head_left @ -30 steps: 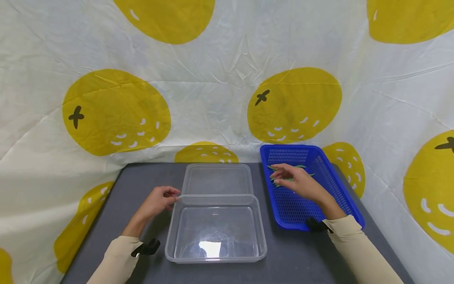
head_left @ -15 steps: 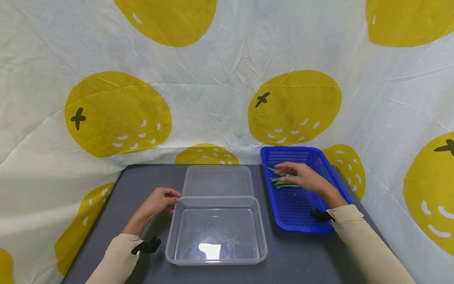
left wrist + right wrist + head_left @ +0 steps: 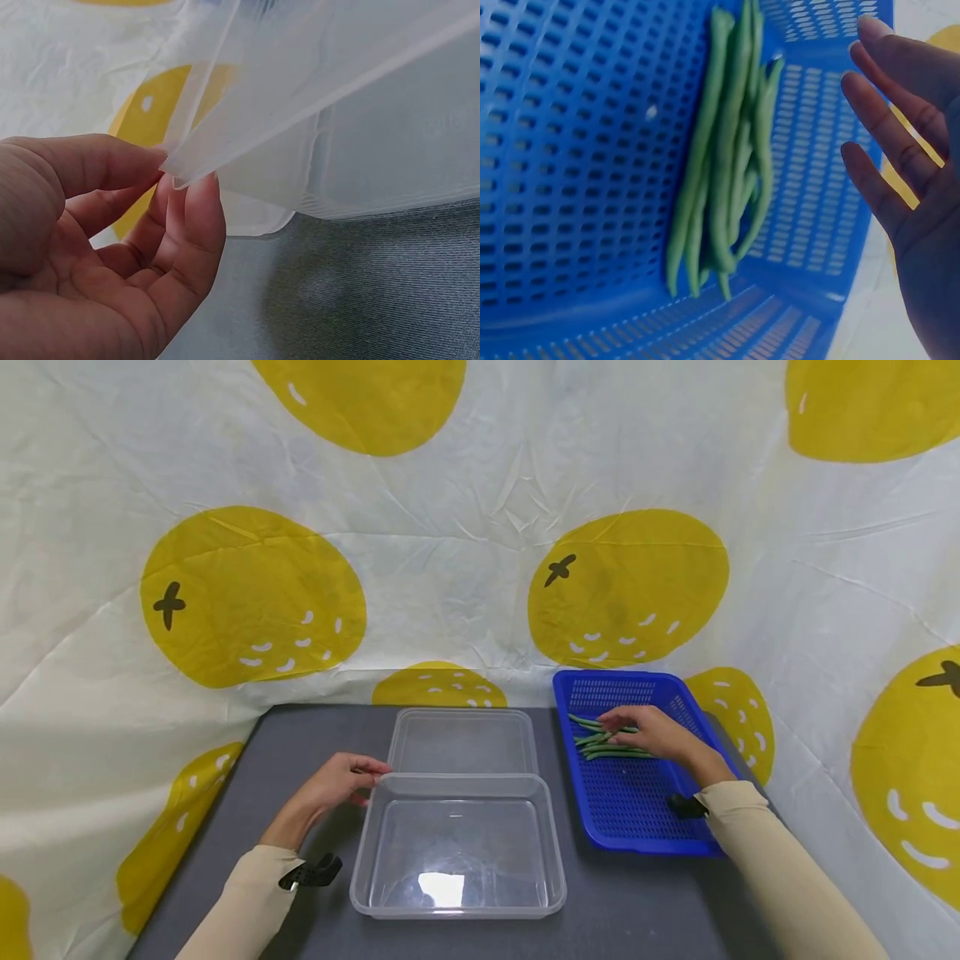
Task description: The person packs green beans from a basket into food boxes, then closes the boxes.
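My left hand (image 3: 335, 783) pinches the far left corner of a clear plastic container (image 3: 510, 835); in the left wrist view the thumb and fingers meet at its rim (image 3: 247, 139). Over the far part of a blue perforated basket (image 3: 630, 822) hovers my right hand (image 3: 651, 733), its fingers spread and loosely bent. Several green beans (image 3: 724, 157) lie in a loose bundle on the basket floor, side by side. In the right wrist view the fingers (image 3: 889, 120) hold nothing and stand apart from the beans.
A clear rectangular lid (image 3: 465, 739) lies flat on the dark grey table (image 3: 307, 735) behind the container. Close behind the table hangs a white curtain (image 3: 442, 585) with yellow fruit prints. The basket stands at the table's right side.
My right hand has shifted to the right above the basket, leaving more of the green beans in sight. The left hand stays at the container's corner.
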